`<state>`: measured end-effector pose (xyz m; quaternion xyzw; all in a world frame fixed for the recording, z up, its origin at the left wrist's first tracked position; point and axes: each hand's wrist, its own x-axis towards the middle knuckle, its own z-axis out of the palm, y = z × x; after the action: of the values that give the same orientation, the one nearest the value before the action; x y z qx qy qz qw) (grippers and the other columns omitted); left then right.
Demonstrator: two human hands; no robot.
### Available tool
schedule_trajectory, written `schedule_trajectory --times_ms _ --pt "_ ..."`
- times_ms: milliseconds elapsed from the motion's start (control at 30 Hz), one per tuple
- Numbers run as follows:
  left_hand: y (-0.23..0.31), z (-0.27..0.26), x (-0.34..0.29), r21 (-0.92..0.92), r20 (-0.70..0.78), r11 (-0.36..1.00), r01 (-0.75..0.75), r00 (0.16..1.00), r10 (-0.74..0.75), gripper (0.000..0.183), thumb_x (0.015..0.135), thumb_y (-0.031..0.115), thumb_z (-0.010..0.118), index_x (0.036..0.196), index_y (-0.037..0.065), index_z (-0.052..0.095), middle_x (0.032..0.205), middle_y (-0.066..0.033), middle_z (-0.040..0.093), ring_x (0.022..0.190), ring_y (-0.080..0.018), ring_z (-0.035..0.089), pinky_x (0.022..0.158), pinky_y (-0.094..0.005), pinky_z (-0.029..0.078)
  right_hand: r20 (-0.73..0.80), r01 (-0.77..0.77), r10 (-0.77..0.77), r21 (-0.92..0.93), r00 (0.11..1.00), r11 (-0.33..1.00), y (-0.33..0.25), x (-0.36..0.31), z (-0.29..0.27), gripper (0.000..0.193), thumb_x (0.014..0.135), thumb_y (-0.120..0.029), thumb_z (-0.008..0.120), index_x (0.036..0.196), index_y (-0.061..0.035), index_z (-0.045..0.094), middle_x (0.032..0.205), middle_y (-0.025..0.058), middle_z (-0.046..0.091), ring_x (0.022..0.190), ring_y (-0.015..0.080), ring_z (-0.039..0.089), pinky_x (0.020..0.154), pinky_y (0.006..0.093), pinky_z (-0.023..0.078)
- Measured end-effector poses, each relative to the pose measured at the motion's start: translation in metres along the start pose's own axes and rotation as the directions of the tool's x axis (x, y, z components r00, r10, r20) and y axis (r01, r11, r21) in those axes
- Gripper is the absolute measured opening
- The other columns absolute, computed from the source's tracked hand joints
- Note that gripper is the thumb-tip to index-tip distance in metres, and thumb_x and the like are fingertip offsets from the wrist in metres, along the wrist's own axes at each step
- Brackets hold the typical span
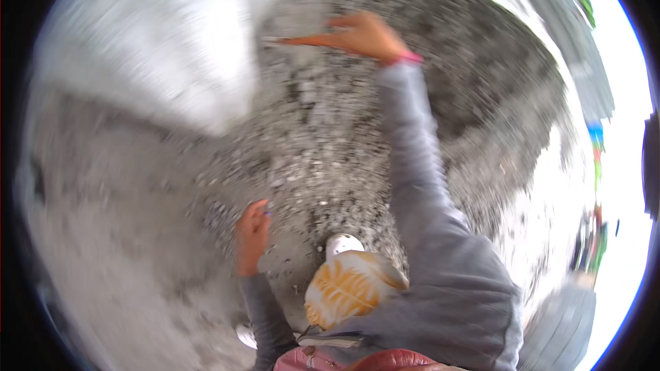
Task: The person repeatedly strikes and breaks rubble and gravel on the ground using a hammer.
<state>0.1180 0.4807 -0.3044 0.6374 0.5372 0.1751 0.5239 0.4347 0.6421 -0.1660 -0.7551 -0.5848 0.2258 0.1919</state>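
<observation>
My right hand (364,33) reaches far forward at the top of the view, its grey sleeve stretched out and a pink band at the wrist. It grips a thin orange tool (302,41) whose pale tip points left; motion blur hides what kind of tool it is. My left hand (252,235) hangs low near my body with the fingers loosely curled, and a small bluish thing seems to show at its fingertips. Below both hands lies rough grey gravelly ground (309,137).
A large white sack or sheet (158,48) lies at the upper left. My knee in orange-and-white leaf-patterned cloth (347,285) and a white shoe tip (342,242) sit at the bottom centre. Bright blurred shapes line the right edge.
</observation>
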Motion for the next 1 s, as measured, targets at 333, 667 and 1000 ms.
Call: schedule_trajectory --times_ms 333,667,1000 --pt "0.009 0.005 0.034 -0.191 -0.052 0.981 -0.034 0.998 0.025 0.027 0.083 0.024 0.042 0.105 0.01 0.052 0.077 0.0001 0.054 0.053 -0.0024 0.037 0.045 -0.0194 0.029 -0.197 -0.11 0.107 -0.002 0.975 0.994 0.034 0.113 0.136 0.049 0.056 -0.014 0.059 0.101 0.0039 0.047 0.094 0.0196 0.055 0.085 0.0295 0.056 0.071 0.0346 0.046" --pt "0.014 0.01 0.065 -0.375 -0.047 0.927 -0.015 0.999 -0.002 0.026 0.083 0.022 0.042 0.103 0.01 0.054 0.072 0.0006 0.051 0.05 -0.0029 0.03 0.047 -0.0179 0.028 -0.081 0.072 -0.074 -0.025 0.994 0.997 0.022 0.016 0.151 0.038 0.052 -0.018 0.06 0.087 -0.003 0.057 0.071 0.0165 0.058 0.07 0.0315 0.058 0.059 0.0392 0.047" --pt "0.222 -0.027 0.084 -0.309 0.314 0.576 -0.757 0.491 0.813 0.012 0.082 0.014 0.044 0.075 0.004 0.047 0.066 0.004 0.041 0.058 -0.0029 0.031 0.049 -0.0177 0.026 0.012 0.044 -0.042 -0.21 0.999 0.977 0.019 -0.155 0.125 0.054 0.055 -0.017 0.057 0.104 -0.0016 0.04 0.067 0.0178 0.057 0.067 0.0338 0.057 0.052 0.0423 0.045"
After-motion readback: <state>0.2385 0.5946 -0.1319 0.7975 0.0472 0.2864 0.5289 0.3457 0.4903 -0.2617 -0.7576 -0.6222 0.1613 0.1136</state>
